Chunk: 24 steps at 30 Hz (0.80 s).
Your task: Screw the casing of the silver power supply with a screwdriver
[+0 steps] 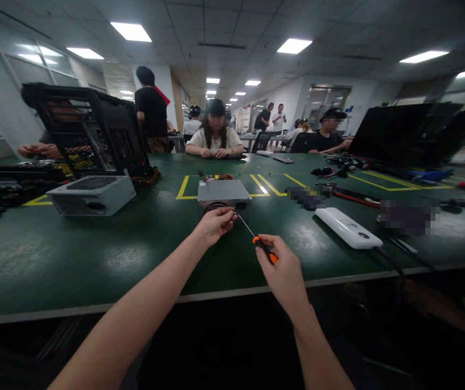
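Observation:
A grey computer power supply (223,190) stands on the green table, its fan grille and socket side towards me and its cables behind. In front of that side is my left hand (217,223), thumb and fingers pinched together near the screwdriver's tip; whatever they hold is too small to make out. My right hand (280,264) grips the orange and black handle of a screwdriver (263,248). The thin shaft slants up and left, ending beside my left fingertips, close to the power supply's face.
Another power supply (92,194) sits left, before a black computer case (90,130). On the right lie a white box-shaped device (347,227) with a cable, a red-edged tray (356,197) and black monitors (395,132). A person (215,132) sits opposite; the table (135,271) has yellow markings.

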Each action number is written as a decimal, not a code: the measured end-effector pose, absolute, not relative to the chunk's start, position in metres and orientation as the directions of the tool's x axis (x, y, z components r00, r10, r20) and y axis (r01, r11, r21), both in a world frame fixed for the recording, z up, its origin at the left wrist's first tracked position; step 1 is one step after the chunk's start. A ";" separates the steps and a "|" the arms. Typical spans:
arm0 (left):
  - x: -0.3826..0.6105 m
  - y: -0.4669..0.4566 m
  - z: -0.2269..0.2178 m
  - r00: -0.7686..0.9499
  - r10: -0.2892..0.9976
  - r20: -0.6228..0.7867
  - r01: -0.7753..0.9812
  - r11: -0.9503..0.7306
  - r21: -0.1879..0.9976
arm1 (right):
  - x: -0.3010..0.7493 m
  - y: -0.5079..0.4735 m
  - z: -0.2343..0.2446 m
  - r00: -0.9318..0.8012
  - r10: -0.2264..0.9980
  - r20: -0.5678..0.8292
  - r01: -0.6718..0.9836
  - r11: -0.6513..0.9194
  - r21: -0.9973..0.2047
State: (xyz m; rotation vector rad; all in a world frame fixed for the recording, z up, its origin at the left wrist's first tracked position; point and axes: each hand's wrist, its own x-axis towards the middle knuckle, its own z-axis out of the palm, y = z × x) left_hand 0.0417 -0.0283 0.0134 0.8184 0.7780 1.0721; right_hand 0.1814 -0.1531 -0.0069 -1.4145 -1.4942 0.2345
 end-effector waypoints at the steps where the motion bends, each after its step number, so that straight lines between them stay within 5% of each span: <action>1: 0.042 -0.028 0.013 0.291 0.944 -0.153 -0.438 0.274 0.856 | 0.180 -0.152 -0.008 0.211 0.834 0.510 0.621 0.289 -0.729; 12: 0.041 -0.029 0.015 0.309 0.938 -0.158 -0.406 0.280 0.870 | 0.181 -0.153 -0.010 0.226 0.828 0.513 0.612 0.289 -0.736; 24: 0.037 -0.029 0.012 0.409 0.912 -0.013 -0.338 0.165 0.927 | 0.187 -0.159 -0.006 0.192 0.843 0.503 0.633 0.285 -0.720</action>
